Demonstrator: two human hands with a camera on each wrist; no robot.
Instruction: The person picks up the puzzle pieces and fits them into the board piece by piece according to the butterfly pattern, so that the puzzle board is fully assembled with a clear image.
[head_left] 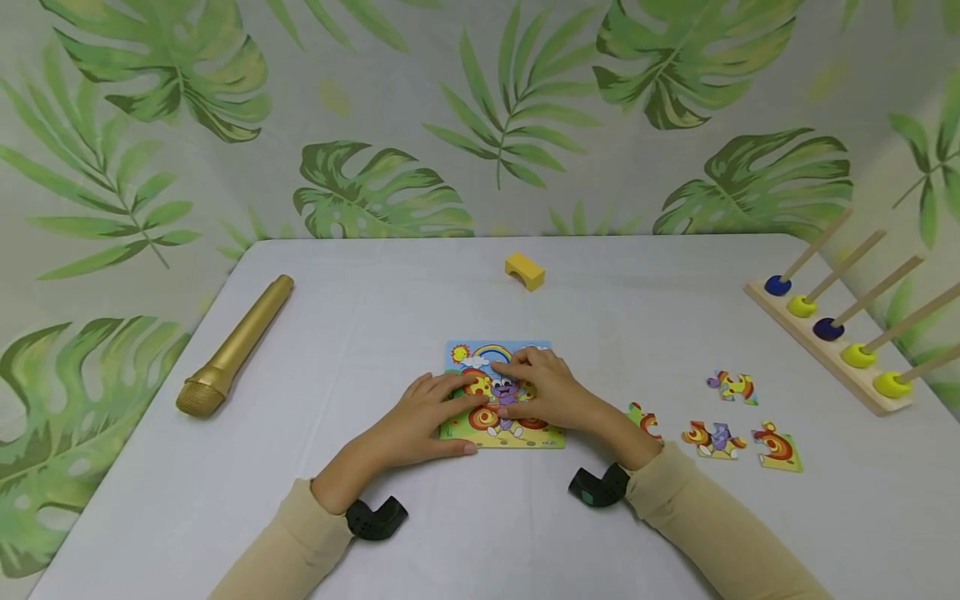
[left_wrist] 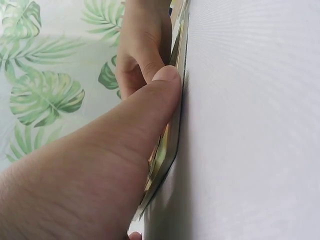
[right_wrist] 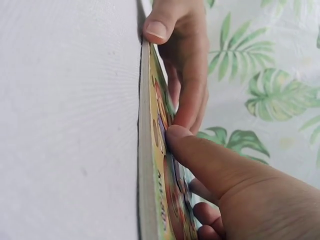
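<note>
A colourful jigsaw puzzle board (head_left: 551, 440) with a sun, a rainbow and a purple-faced cartoon figure lies mid-table. My left hand (head_left: 427, 417) rests across its left side, fingers extended over the picture and thumb along the near edge. From the right, my right hand (head_left: 557, 393) reaches over the board, its thumb and bent fingers spread around a puzzle piece (head_left: 507, 390) at the figure's face. In the right wrist view, the right thumb touches the picture surface close to a left fingertip. Part of the picture is hidden beneath both hands.
Loose puzzle pieces lie right of the board, among them a purple-and-yellow one (head_left: 735, 387) and a red-and-orange one (head_left: 778, 448). A wooden peg stand (head_left: 825, 350) with blue and yellow beads is at far right. A golden microphone (head_left: 236, 350) lies left; a yellow arch block (head_left: 525, 271) sits behind.
</note>
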